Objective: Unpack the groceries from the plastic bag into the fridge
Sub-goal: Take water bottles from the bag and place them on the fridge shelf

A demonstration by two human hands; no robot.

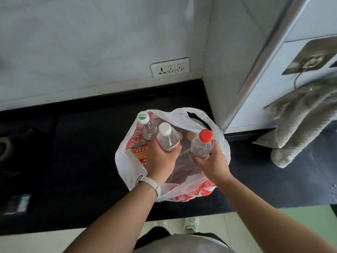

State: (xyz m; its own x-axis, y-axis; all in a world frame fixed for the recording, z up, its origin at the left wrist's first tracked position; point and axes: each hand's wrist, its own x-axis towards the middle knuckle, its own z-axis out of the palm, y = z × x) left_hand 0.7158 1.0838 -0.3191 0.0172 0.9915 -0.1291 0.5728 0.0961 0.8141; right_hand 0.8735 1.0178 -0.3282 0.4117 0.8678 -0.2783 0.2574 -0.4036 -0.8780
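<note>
Over one bag — three bottles, left hand and right hand gripping.

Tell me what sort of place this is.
Probably a home kitchen: a black stone counter under a white wall socket plate, with a grey knitted towel hanging from a stick-on metal hook.

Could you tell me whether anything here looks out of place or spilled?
Mostly tidy. A few droplets lie on the dark counter at far right, and two egg-like brown items sit loose in the plastic bag behind the white-capped bottle.
</note>
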